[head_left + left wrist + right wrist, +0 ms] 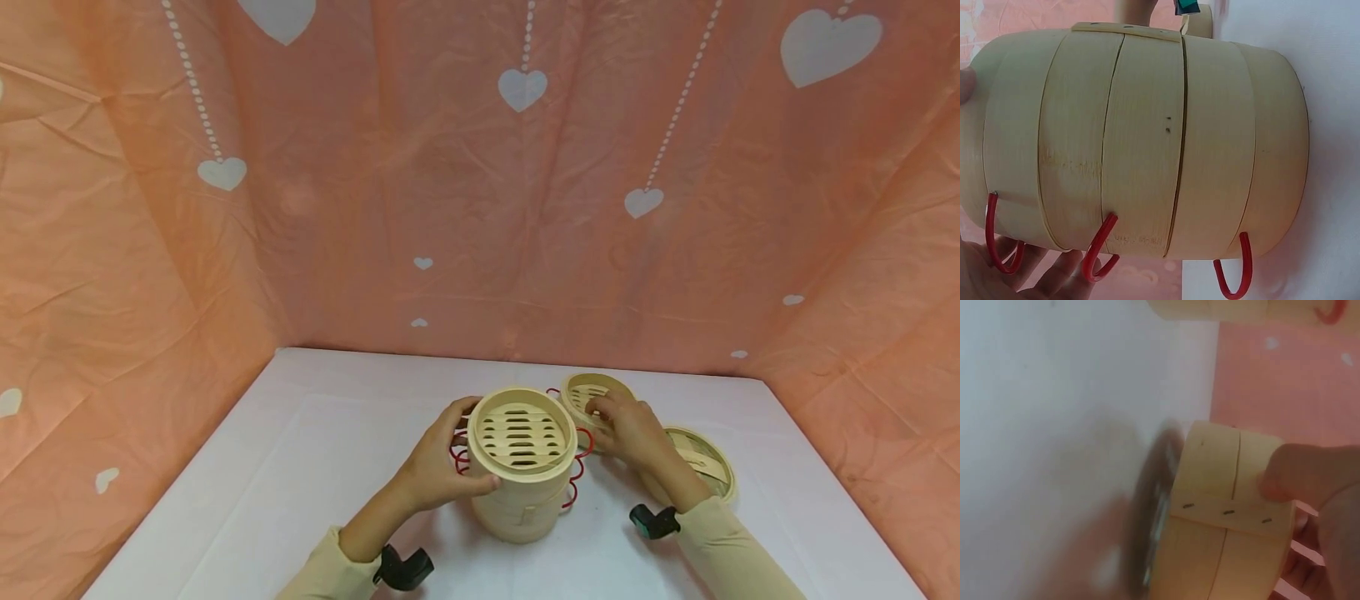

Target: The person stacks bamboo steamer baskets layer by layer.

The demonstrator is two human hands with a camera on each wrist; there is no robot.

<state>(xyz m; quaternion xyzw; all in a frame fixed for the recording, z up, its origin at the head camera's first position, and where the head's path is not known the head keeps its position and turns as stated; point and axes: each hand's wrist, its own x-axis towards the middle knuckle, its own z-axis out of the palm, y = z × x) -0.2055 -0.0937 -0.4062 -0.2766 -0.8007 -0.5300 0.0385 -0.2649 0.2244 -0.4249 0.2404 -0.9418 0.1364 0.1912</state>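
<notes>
A tall stack of round bamboo steamer baskets [517, 500] stands in front of me, its slatted top tier facing up. Red loops stick out from its sides. My left hand [442, 462] holds the stack from the left, thumb on the near wall and fingers round the far side; in the left wrist view its fingers [1054, 278] show behind the red loops. Behind and to the right, my right hand [633, 429] grips a separate steamer basket [576, 390] by its wall. The right wrist view shows the thumb on that basket's stapled outer band [1229, 512], with a dark shadow beneath.
A round woven bamboo lid [712, 458] lies on the right, partly behind my right forearm. Everything stands on a white-covered table [315, 442]. An orange cloth with white hearts [450, 208] hangs behind the table and along both sides.
</notes>
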